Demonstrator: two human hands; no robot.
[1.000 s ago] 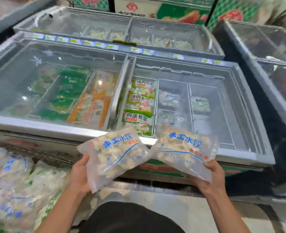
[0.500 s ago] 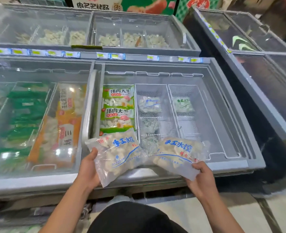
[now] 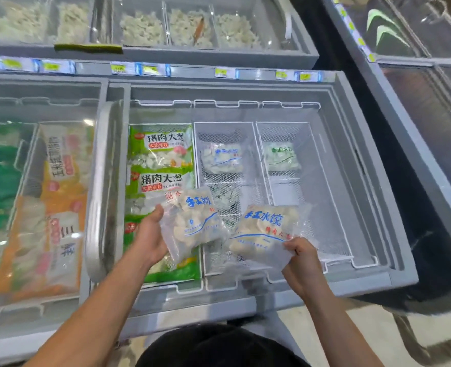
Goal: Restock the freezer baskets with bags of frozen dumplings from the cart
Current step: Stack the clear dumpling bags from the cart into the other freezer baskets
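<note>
Both hands have moved forward since a moment ago — the two bags that were held near the front edge of the freezer (image 3: 378, 181) are now out over its open part. The left hand (image 3: 150, 234) grips the left bag (image 3: 195, 223) by its side edge, thumb on top, and the bag hangs over the spot where the green dumpling bags (image 3: 160, 157) meet the middle basket (image 3: 254, 144). The right hand (image 3: 302, 260) pinches the right bag (image 3: 264, 231) by its near corner, fingers curled tight, and that bag sits above the front of the two wire baskets. The hands are apart, one bag in each. Each bag is see-through plastic with blue writing and a blue curved line, and it is full of pale, lumpy dumplings. The left bag tilts, and the right one lies flatter. Down in the middle basket there is one more bag with blue writing (image 3: 223, 158), and the right basket (image 3: 314, 144) holds one with green writing (image 3: 281, 156) — both far back. The sliding glass lid (image 3: 105, 186) is pushed to the left over orange bags (image 3: 60, 207).
</note>
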